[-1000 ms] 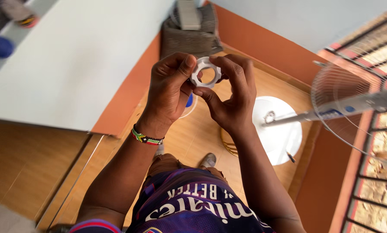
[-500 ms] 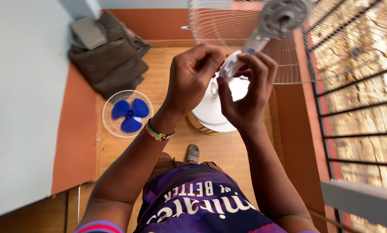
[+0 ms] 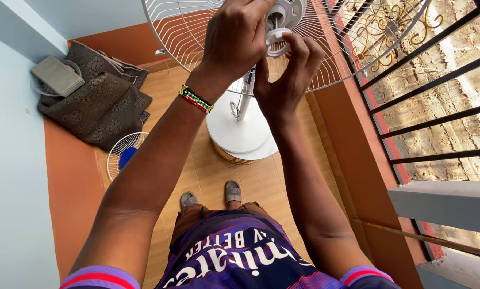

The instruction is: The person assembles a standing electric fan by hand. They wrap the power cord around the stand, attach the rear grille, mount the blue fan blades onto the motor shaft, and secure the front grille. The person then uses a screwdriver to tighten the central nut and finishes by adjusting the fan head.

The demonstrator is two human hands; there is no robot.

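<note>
left hand (image 3: 234,40): curled over the fan motor hub (image 3: 285,12), fingertips hidden behind it, grip unclear
right hand (image 3: 288,69): fingers pinch white plastic ring nut (image 3: 276,37) at the hub shaft
rear fan guard (image 3: 192,32): wire grille, top cut off by frame
fan base (image 3: 237,131): round, white, pole partly hidden by wrists
floor: front guard with blue blade (image 3: 123,155), half hidden by left arm

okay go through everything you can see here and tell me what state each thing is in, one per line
left hand: raised, gripping the fan's hub
right hand: raised, fingers on the white plastic ring
white plastic ring: held at the motor hub
rear fan guard: mounted on the stand, no blade on it
fan base: standing upright on the floor
front guard: detached, lying flat on the floor
brown mats: crumpled against the wall
</note>
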